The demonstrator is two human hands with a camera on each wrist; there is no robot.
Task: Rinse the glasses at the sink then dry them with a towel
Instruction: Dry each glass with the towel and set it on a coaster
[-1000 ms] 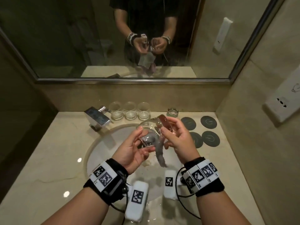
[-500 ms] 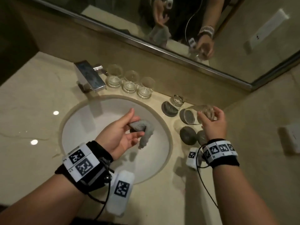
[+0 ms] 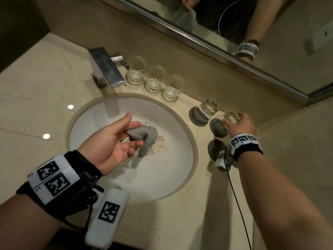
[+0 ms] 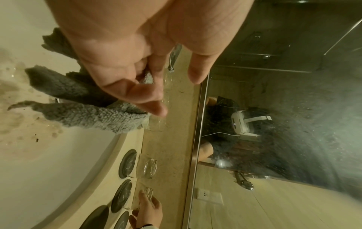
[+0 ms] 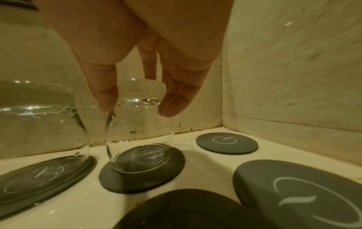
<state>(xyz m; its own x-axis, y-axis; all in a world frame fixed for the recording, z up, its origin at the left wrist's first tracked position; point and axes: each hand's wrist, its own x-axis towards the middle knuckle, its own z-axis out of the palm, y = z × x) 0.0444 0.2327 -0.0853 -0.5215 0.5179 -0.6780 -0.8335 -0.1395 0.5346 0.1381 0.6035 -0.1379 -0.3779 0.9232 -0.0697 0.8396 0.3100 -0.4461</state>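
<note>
As it stands inverted, glass (image 5: 137, 131) between fingers (image 5: 105, 93)

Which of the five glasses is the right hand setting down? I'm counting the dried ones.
The upside-down glass on the coaster nearest the corner, under the right hand; a second inverted one sits beside it, three stand upright.

Dark round coasters (image 3: 198, 118) on marble counter (image 3: 36, 98); wall mirror (image 3: 270, 33).

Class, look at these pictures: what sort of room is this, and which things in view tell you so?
Most likely a hotel bathroom. A round sink is set into a marble counter below a wide mirror, and several matching glasses stand beside dark logo coasters.
</note>
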